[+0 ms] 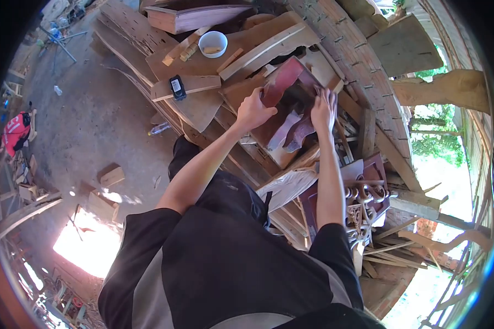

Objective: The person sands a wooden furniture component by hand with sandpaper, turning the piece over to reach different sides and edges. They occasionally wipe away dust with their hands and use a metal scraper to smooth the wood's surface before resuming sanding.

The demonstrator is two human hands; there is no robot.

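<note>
A glossy reddish-brown curled sheet [284, 80] lies over the wood ahead of me, its lower part split into wavy purplish strips [285, 130]. My left hand [254, 111] is closed on the sheet's left edge, thumb pointing in toward the middle. At the opposite edge, my right hand [324, 112] has its fingers bent over the sheet, gripping that side. Between the two hands a dark hollow shows. Beneath the sheet is a brown board [241, 90] on the stacked timber.
A white bowl [213, 44] and a black device with a label [177, 87] rest on boards at the upper left. Carved wooden pieces [362, 205] are piled near my right forearm. A brick wall [362, 55] runs along the right. Wood blocks [111, 176] lie on the floor.
</note>
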